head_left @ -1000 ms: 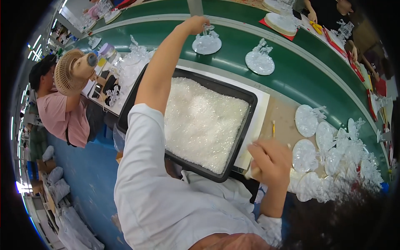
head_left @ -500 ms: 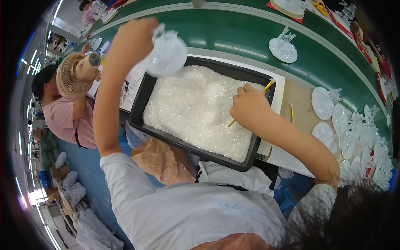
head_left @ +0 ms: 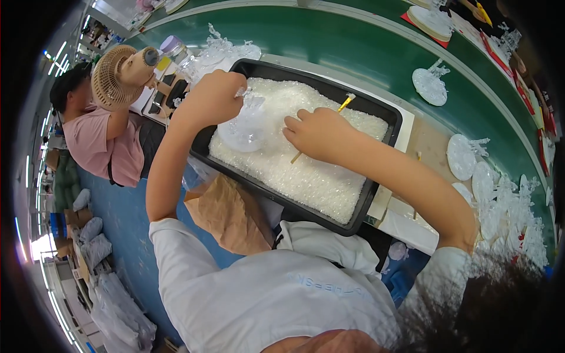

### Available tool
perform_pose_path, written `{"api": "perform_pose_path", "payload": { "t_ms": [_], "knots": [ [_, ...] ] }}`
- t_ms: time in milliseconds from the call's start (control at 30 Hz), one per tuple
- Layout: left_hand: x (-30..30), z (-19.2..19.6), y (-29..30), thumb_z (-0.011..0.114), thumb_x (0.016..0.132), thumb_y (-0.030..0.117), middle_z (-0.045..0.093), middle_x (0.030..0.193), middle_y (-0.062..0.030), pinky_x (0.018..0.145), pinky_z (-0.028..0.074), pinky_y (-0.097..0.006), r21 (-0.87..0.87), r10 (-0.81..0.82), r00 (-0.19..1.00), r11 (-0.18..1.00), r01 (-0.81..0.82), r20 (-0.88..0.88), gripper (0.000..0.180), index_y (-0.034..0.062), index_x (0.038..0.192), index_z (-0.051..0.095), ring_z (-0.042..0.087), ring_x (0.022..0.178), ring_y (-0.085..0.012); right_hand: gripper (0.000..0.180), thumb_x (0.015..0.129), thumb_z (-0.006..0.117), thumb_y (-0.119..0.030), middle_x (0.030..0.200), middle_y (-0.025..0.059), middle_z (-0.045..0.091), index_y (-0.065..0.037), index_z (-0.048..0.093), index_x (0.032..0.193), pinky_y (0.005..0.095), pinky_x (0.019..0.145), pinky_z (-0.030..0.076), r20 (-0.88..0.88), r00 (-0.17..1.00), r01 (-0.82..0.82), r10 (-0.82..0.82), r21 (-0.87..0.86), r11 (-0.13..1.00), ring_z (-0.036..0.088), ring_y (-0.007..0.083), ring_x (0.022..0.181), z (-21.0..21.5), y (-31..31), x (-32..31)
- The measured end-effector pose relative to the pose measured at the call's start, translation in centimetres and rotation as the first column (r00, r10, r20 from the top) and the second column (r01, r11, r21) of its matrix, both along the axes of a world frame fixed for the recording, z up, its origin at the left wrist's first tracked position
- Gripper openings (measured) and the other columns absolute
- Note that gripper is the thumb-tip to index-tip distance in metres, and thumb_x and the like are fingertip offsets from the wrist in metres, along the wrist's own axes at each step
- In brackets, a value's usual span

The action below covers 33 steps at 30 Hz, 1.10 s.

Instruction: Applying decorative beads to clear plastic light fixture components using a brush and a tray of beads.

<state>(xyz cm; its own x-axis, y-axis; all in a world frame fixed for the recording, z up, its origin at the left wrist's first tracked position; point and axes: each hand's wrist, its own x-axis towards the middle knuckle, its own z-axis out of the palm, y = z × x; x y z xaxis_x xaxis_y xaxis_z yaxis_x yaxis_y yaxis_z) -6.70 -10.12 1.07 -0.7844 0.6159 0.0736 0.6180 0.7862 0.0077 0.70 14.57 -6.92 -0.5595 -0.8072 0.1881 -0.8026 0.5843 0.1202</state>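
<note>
A black tray full of white, glittery granules lies in front of me. Over its left end my left hand is closed on a clear ornament, gripping its thin upper part. The ornament's round, whitish disc hangs tilted against or just above the granules; which of the two I cannot tell. To the right of the disc, my right hand is closed round a paintbrush. Bristles and a gold ferrule point up and away, while the handle's end shows below my fingers. My right fingertips are low over the granules.
Finished-looking clear ornaments crowd the table at the right. Another sits on the green belt. A tan fan and a lidded jar stand at the left, beside a person in pink. Below the tray is a brown paper bag.
My left hand has come down with the ornament from above the far left edge to the granules. My right hand, with the brush, has moved left toward it. The view has shifted slightly.
</note>
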Motion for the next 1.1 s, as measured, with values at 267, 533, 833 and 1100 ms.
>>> {"api": "perform_pose_path", "payload": {
  "t_ms": [267,533,833,1100],
  "knots": [
    [0.6,-1.3,-0.3,0.059,0.086,0.004,0.066,0.067,-0.0205,0.063,0.052,-0.045,0.089,0.051,0.952,0.993,-0.082,0.303,0.036,0.0019,0.121,0.062,0.067,0.063,-0.0382,0.012,0.084,0.068,-0.017,0.082,0.005,0.071,-0.01,0.077,0.081,0.0392,0.069,0.057,0.273,0.949,0.044,-0.158,0.381,0.924,0.071,0.024,0.086,0.7,1.6,1.7],
    [3.8,1.6,-2.3,0.064,0.087,0.005,0.07,0.11,-0.013,0.078,0.054,-0.041,0.096,-0.115,0.966,0.991,0.095,0.234,0.046,0.0089,0.132,0.057,0.069,0.098,-0.0318,0.014,0.086,0.064,-0.015,0.081,0.0101,0.069,-0.008,0.075,0.083,0.0422,0.067,0.059,0.369,0.923,-0.015,-0.112,0.324,0.946,0.073,0.029,0.078,1.5,2.2,2.8],
    [1.9,0.4,-3.5,0.071,0.079,0.009,0.064,0.121,-0.0049,0.088,0.053,-0.035,-0.375,-0.54,0.821,0.811,0.449,-0.186,0.02,0.0118,0.099,0.069,0.064,0.104,-0.0219,0.014,0.086,0.064,-0.015,0.082,0.0115,0.07,-0.007,0.076,0.086,0.043,0.068,0.059,0.242,0.969,-0.044,0.042,0.002,0.999,0.073,0.0303,0.078,1.9,0.1,2.6],
    [1.0,0.8,-2.0,0.077,0.069,0.025,0.063,0.096,0.0007,0.088,0.051,-0.034,-0.401,-0.621,0.779,0.737,0.544,-0.084,0.023,0.0105,0.081,0.064,0.062,0.095,-0.0186,0.013,0.082,0.066,-0.012,0.086,0.0134,0.072,-0.006,0.076,0.089,0.0442,0.068,0.059,0.327,0.945,-0.046,0.02,0.071,0.996,0.073,0.0321,0.082,2.2,-0.1,3.5]
  ]
}}
